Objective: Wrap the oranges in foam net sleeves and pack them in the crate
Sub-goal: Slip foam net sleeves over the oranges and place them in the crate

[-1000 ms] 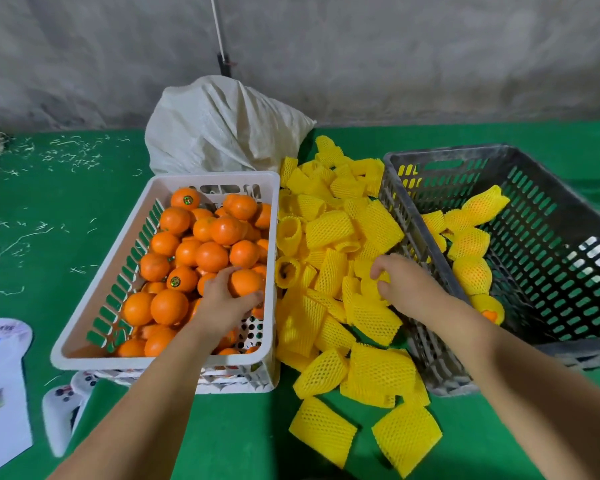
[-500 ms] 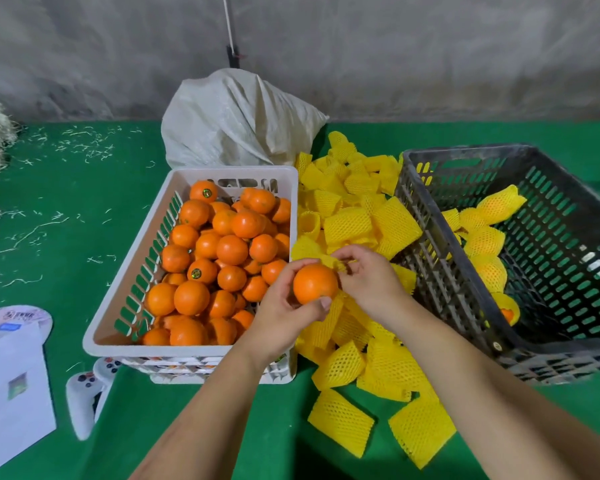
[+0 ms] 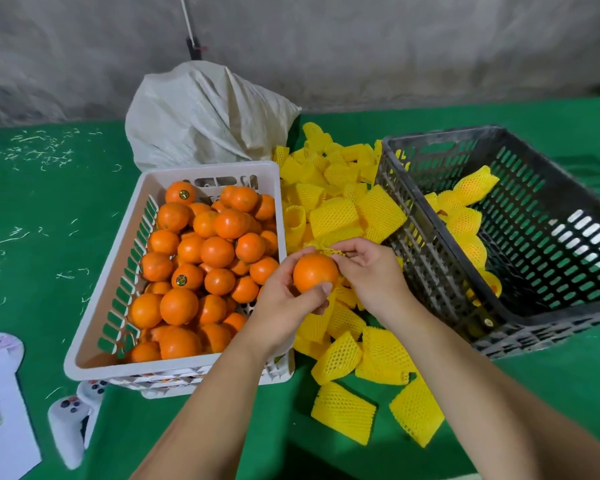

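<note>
Oranges (image 3: 201, 268), smooth and round, fill the white slotted basket (image 3: 118, 271) left of the dark plastic crate (image 3: 499, 327). Between them lie netted yellow foam sleeves (image 3: 340, 355). The left hand (image 3: 284, 303) grips one orange (image 3: 315, 273); the right hand (image 3: 371, 275) pinches a sleeve (image 3: 326, 250) at its top.

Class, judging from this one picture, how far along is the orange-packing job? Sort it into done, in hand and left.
Done: a few wrapped oranges lie in the dark crate. In hand: the left hand holds a bare orange while the right hand pinches a foam sleeve against it. Left: the white basket is nearly full.
</note>
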Motion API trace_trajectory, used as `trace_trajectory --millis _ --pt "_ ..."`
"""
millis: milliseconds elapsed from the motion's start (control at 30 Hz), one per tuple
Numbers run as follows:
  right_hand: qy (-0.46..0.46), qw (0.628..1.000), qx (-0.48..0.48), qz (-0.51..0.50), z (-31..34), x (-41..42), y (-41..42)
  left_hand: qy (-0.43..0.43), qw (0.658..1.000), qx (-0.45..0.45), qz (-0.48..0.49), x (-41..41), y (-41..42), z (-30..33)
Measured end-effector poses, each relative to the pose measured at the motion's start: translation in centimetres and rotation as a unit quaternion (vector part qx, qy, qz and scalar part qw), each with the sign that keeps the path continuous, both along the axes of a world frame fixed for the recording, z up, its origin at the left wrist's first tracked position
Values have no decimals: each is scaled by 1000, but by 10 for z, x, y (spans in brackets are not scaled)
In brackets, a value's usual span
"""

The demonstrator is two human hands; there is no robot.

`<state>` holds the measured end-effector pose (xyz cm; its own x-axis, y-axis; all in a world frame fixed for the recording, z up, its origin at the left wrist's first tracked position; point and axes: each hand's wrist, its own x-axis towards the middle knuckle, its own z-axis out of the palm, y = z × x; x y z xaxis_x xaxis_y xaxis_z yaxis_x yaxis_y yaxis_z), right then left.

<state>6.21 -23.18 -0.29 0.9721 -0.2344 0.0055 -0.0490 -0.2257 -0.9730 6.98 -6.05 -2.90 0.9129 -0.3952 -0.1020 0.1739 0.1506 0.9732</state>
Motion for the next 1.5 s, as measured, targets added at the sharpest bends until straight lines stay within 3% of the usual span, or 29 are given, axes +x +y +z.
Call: trace_trajectory --millis 200,300,367,500,567,667,967,1100,1200,1267,1367,1500 --pt "-10 997 -30 68 -4 -8 -27 -119 987 107 22 7 -17 -3" --pt "-12 993 -61 97 -11 -14 -45 -195 957 213 14 7 -24 -6" --pt "-16 989 -75 127 -10 -19 -48 -205 948 238 48 4 -25 -5" --pt "-45 982 -89 161 -4 -25 -43 -151 970 168 85 -2 -26 -6" --pt "-63 981 -99 152 -2 -24 -41 -138 981 127 52 -2 -21 -9" --pt "-83 982 -105 131 0 -24 -39 -172 970 172 -2 -2 -16 -15" --pt "-174 956 -212 100 25 -27 -34 -235 941 228 85 -1 -27 -24" --pt "-205 945 -213 143 20 -38 -22 -191 956 157 156 3 -28 -22" --pt "-156 957 -215 120 2 -38 -19 -125 971 68 192 3 -23 -20" --pt "-122 964 -205 120 -5 -36 -17 -118 978 28 169 1 -19 -17" --pt "-154 969 -158 112 -6 -33 -15 -144 987 10 73 -3 -15 -13" --pt "-185 968 -154 68 -4 -27 -20 -197 977 62 46 -3 -20 -13"
